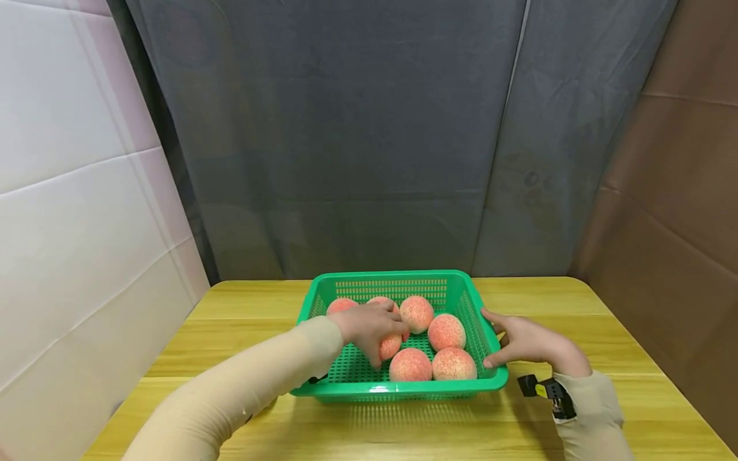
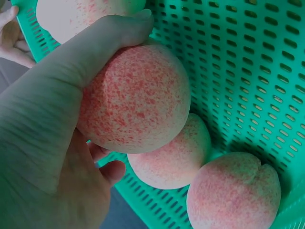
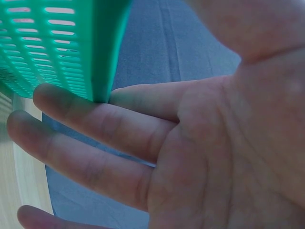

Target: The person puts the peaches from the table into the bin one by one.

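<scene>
A green plastic basket (image 1: 398, 387) with slotted walls holds several pink-speckled peaches, among them a peach (image 1: 454, 363) at the front right. My left hand (image 1: 371, 325) reaches into its middle and grips a peach (image 2: 138, 100), thumb over one side; the other fingers are mostly hidden behind the fruit. Close by in the left wrist view lie a second peach (image 2: 167, 164) and a creased peach (image 2: 233, 191). At the basket's right side, my right hand (image 1: 527, 339) rests thumb and index finger on the rim (image 3: 107, 47), with other fingers extended below it.
The basket stands on a yellow wood-grain table (image 1: 254, 333). Behind it hangs a dark grey curtain (image 1: 346, 141), with a white panel (image 1: 86, 192) on the left and a brown panel (image 1: 680, 211) on the right.
</scene>
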`<state>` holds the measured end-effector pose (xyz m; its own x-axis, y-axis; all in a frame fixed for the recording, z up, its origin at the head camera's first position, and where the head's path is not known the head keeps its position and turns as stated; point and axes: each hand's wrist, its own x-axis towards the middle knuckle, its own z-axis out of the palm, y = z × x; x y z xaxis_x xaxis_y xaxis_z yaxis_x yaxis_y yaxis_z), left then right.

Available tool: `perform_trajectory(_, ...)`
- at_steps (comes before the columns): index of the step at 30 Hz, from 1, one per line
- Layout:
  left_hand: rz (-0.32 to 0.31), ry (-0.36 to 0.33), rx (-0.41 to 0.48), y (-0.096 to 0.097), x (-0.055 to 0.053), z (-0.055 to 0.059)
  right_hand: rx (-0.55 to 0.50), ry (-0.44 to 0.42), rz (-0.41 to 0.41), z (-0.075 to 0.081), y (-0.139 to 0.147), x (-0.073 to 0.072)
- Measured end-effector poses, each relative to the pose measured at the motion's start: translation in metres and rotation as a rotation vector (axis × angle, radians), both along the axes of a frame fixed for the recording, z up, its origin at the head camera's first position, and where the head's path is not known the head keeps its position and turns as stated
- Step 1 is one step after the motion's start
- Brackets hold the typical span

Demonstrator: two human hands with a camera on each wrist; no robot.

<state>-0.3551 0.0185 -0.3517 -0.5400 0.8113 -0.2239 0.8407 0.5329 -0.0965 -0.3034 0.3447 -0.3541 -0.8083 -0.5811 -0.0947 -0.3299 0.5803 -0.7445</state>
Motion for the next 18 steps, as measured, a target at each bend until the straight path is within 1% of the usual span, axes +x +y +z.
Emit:
perform_trajectory(6, 0.009, -0.007, -0.015, 0.0033, -0.0025, -0.0029, -0.005, -0.005, 0.004, 0.0006, -0.0002, 0.0004)
perform_trajectory(18, -0.003, -0.009, -0.024, 0.006, -0.0074, -0.0082, 0.004, -0.014, -0.006, 0.0007, 0.0, -0.0008)
